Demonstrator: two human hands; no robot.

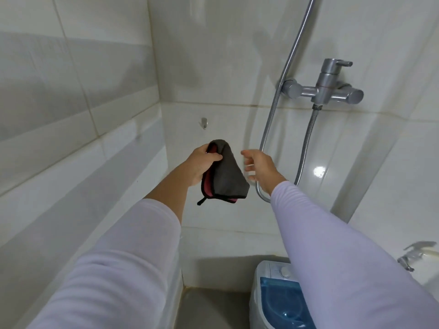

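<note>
My left hand [202, 162] grips a folded grey cloth [225, 176] with a pink inner side and black edging, held up in front of the tiled wall. The cloth hangs down from my fingers, and a small black loop dangles at its lower left corner. My right hand [259, 166] is beside the cloth on its right, a short gap away, fingers spread and relaxed, holding nothing. Both arms wear pale lilac sleeves.
A small metal hook [203, 123] sits on the wall above the cloth. A steel shower mixer [327, 87] with its hose [273, 110] is at upper right. A white and blue small washing machine [278, 298] stands below on the floor. A tap [413, 255] is at the right edge.
</note>
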